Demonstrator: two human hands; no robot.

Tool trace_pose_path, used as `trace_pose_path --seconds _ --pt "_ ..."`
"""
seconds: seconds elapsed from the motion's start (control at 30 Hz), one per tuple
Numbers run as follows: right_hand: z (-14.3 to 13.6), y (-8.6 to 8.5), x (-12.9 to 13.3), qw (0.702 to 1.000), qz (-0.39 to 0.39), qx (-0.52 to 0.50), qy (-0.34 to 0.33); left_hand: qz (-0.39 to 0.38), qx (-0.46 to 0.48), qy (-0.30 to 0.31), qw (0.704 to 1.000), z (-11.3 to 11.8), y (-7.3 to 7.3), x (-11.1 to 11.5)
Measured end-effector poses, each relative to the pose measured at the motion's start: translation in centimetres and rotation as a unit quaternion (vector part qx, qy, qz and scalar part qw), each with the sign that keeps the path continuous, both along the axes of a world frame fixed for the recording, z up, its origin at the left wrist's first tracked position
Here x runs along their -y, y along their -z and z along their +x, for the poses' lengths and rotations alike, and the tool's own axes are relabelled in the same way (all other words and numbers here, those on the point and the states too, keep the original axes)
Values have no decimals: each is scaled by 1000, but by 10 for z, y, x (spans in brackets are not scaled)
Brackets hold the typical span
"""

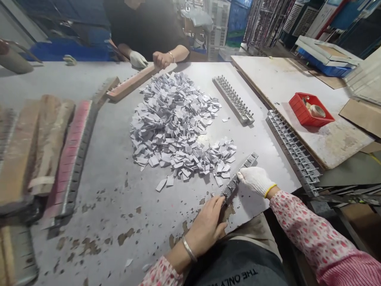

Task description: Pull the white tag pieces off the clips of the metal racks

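A narrow dark grey metal bar (231, 186) with notches along it lies slantwise at the table's near edge. My left hand (205, 228), bare with a silver bangle, has its fingers closed over the bar's near end. Farther up, my right hand (256, 181), in a white knit glove with a yellow cuff, grips the same bar near its far end; its fingertips are partly hidden. Just beyond the bar spreads a large heap of small white flat pieces (172, 123), some loose at its near side.
Metal bars with rows of pins (233, 99) and upright prongs (293, 149) lie to the right. A red bin (311, 109) stands on a raised board (336, 137). Several long blocks and a pink strip (71, 151) line the left. Opposite, a person (145, 31) handles a long bar (131, 84).
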State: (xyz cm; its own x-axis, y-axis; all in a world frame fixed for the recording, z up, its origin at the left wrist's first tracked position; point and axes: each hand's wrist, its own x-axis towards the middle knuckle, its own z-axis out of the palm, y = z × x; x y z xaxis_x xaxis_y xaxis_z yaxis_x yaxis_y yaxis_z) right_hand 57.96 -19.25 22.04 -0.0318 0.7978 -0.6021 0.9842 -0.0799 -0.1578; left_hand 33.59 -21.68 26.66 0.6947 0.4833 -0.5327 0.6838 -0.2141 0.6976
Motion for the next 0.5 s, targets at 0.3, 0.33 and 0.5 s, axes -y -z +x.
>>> trace_pose_path --seconds 0.3,0.33,0.5 --pt "-13 -14 -7 1000 -21 -1 9 103 8 -121 987 -4 19 -61" --pt "-11 -13 -5 1000 -7 -4 12 140 2 -146 979 -1 25 -71" --pt "2 -14 12 998 26 -30 54 188 27 -211 959 9 39 -101"
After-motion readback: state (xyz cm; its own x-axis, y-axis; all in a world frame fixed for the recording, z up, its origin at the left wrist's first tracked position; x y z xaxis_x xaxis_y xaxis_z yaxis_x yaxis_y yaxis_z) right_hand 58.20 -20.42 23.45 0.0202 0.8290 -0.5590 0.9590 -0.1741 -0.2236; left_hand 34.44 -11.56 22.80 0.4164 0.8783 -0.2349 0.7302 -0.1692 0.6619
